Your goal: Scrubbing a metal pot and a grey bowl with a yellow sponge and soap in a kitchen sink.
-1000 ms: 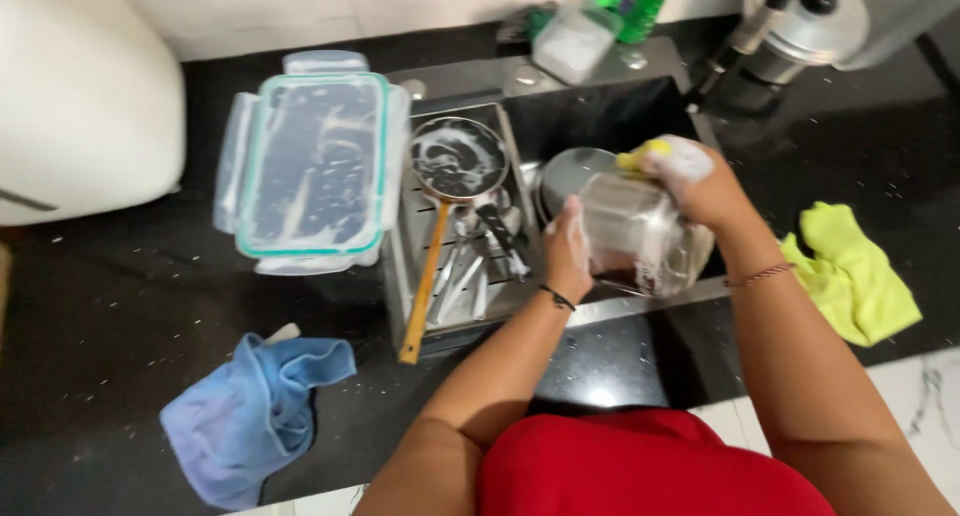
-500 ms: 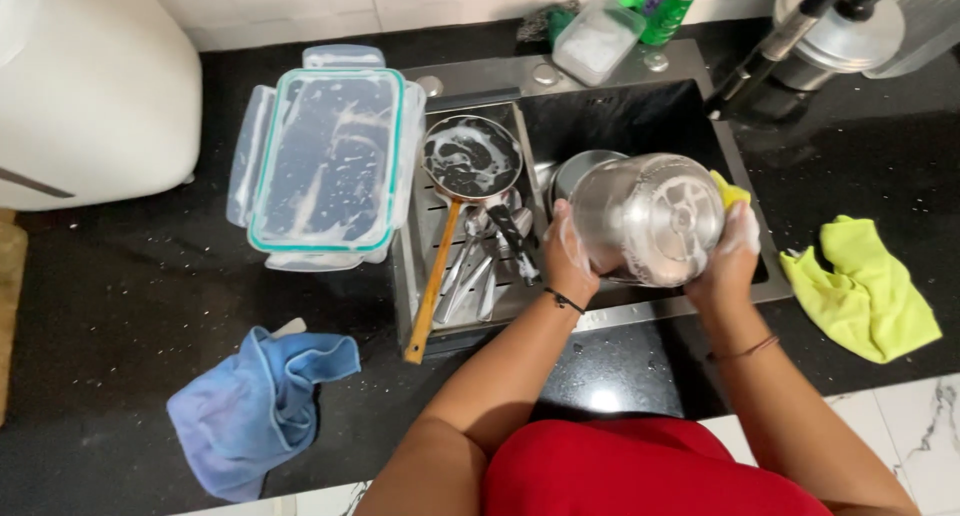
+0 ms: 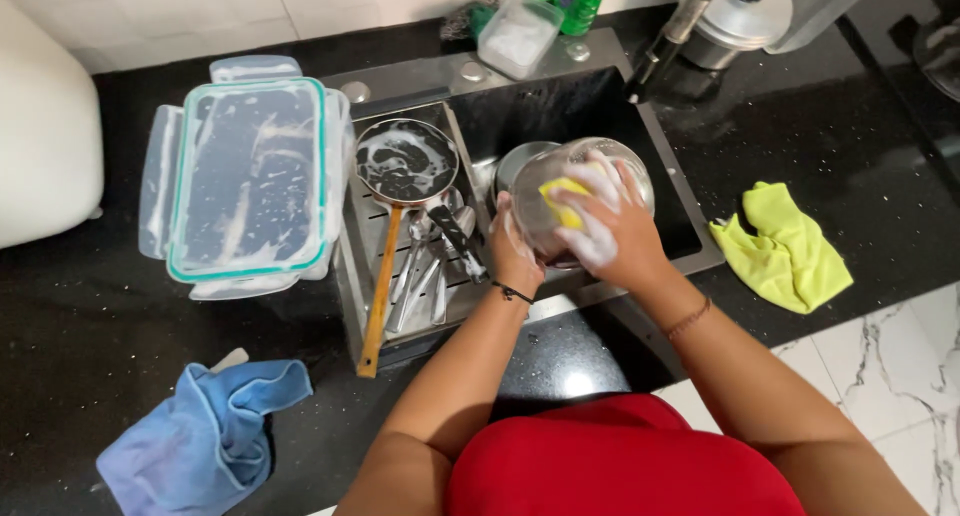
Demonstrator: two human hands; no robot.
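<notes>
Pressing a yellow sponge [image 3: 562,201] into a left-held steel bowl [image 3: 580,181].

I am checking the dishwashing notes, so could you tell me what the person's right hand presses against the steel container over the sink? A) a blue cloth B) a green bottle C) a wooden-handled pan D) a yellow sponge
D: the soapy right hand presses a yellow sponge on the steel container, which the left hand steadies; the blue cloth lies on the counter.
</notes>
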